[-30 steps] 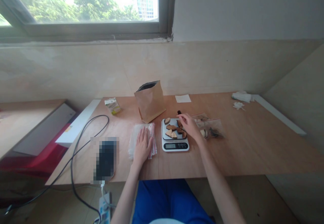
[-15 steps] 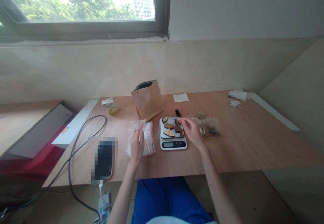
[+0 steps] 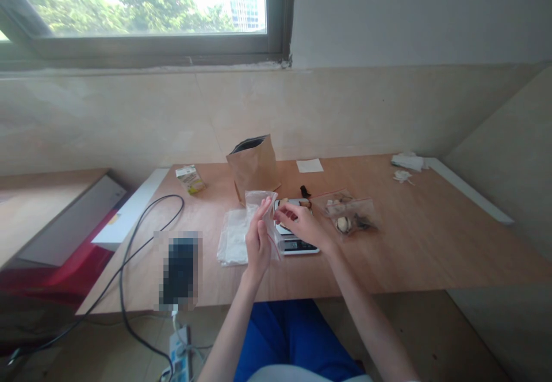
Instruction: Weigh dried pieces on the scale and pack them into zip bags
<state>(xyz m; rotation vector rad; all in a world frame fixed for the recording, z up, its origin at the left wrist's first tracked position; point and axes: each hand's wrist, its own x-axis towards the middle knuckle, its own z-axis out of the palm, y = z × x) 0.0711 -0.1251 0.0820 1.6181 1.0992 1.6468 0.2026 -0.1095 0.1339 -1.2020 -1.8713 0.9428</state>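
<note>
My left hand (image 3: pixel 259 241) grips a clear zip bag (image 3: pixel 260 198), raised upright off the table. My right hand (image 3: pixel 304 224) is bent over the kitchen scale (image 3: pixel 301 249), its fingertips pinched at the bag's right edge. Both hands partly cover the scale and the dried mushroom slices (image 3: pixel 305 204) on its plate. Beneath and left of my left hand lies a stack of clear bags (image 3: pixel 233 238). Right of the scale are filled zip bags (image 3: pixel 354 218) with pale and dark dried pieces. One dark piece (image 3: pixel 304 191) rests behind the scale.
A brown paper pouch (image 3: pixel 253 166) stands open at the back. A small carton (image 3: pixel 190 179) and a phone (image 3: pixel 179 270) with a black cable (image 3: pixel 122 272) are on the left. A white paper (image 3: pixel 309 165) lies near the wall; crumpled tissue (image 3: pixel 402 176) sits far right.
My left hand has lifted a clear bag from the stack and moved right, towards the scale. My right hand has shifted left from the mushroom slices to the bag's edge.
</note>
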